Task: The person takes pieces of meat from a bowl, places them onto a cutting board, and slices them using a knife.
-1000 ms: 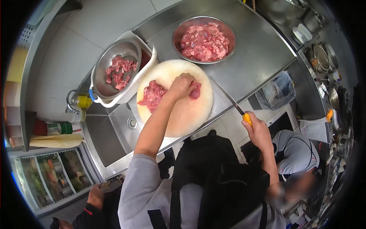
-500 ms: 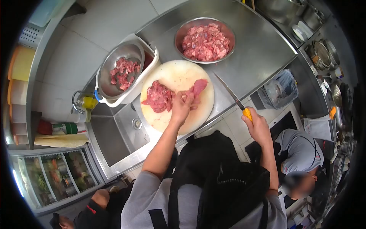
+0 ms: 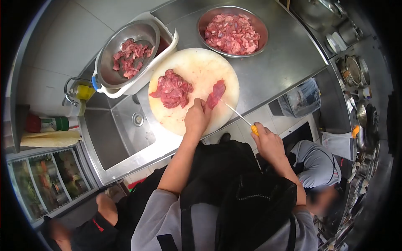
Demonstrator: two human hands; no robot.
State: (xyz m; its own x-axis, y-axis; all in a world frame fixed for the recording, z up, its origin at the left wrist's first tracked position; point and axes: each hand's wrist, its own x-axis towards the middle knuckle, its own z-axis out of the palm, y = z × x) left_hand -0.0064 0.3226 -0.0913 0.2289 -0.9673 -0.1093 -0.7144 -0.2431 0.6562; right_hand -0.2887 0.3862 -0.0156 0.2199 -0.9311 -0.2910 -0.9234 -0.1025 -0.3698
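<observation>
Knife | diagonal, pointing up-left at meat | clasped, right grip | left grip unclear

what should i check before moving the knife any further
1. Yellow knife handle gripped in the right hand: ok.
2. Meat strip lying on the round cutting board: ok.
3. Left hand at the strip's near end: ok, though how firmly it holds cannot be told.
4. Left fingers safely clear of the blade: cannot tell; they are close to where it meets the strip, and the fingertips are partly hidden.
5. Meat pile apart from the strip: ok, bare board shows between them.
6. Board secured against slipping: cannot tell; its underside is hidden.
</observation>
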